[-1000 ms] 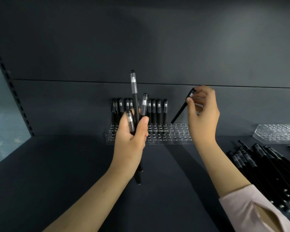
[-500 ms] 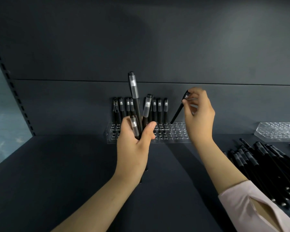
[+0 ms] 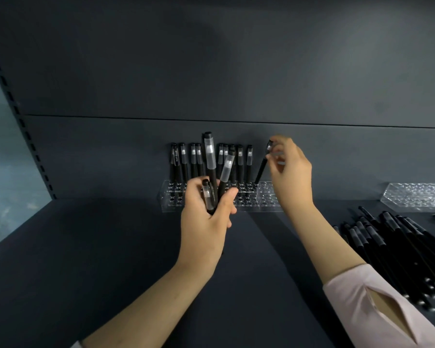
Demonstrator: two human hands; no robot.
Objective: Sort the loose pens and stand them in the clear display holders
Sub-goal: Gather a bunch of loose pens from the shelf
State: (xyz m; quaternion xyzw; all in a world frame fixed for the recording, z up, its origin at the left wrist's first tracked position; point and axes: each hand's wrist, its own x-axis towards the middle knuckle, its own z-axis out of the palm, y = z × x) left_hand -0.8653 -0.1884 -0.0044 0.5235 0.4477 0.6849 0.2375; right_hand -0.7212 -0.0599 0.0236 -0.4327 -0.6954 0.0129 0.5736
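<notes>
My right hand [image 3: 290, 172] pinches a pen [image 3: 262, 168] by its cap. The pen is tilted, with its tip at a hole in the clear holder [image 3: 167, 202] just beyond my hands. My left hand [image 3: 206, 222] grips a spare bunch of pens [image 3: 209, 156]. Next I'd straighten this one and seat it. The loose pens [image 3: 392, 237] lie to the right of my right arm.

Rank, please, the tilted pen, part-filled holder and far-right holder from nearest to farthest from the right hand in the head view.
1. Tilted pen, pinched in the right hand.
2. Part-filled holder, just below-left.
3. Far-right holder, back right.
</notes>
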